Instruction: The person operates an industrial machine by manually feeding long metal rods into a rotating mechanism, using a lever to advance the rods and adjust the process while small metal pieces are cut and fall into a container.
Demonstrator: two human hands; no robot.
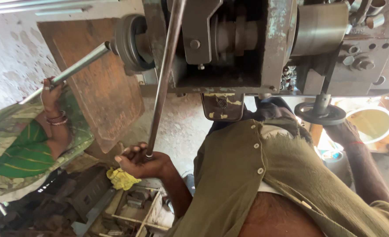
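My left hand (142, 161) is clenched round the lower end of a long steel lever rod (163, 79), fingers wrapped over its tip; the rod rises at a slight tilt from my fist to the top of the machine (229, 48), a worn grey-green metal body with flaking paint that fills the upper middle of my view. My right hand (341, 131) sits just under the small dark handwheel (320, 114) hanging on a short shaft below the machine's right side; the fingers touch the wheel's rim, but the wheel hides them, so I cannot tell whether they grip it or only rest there. My olive button shirt (256, 175) covers the lower middle. At the machine's left end a round dark chuck (131, 41) holds a steel bar (78, 66) that slants down towards the left edge, where another person's hand (50, 94), bangles on the wrist, grasps it; that person wears green patterned cloth. Behind the bar leans a rusty brown plate (102, 83). A yellow rag (120, 179) lies just below my left fist, beside a wooden tray of metal parts (137, 206). A pale yellow tub (372, 123) stands near the right edge, beyond the handwheel.
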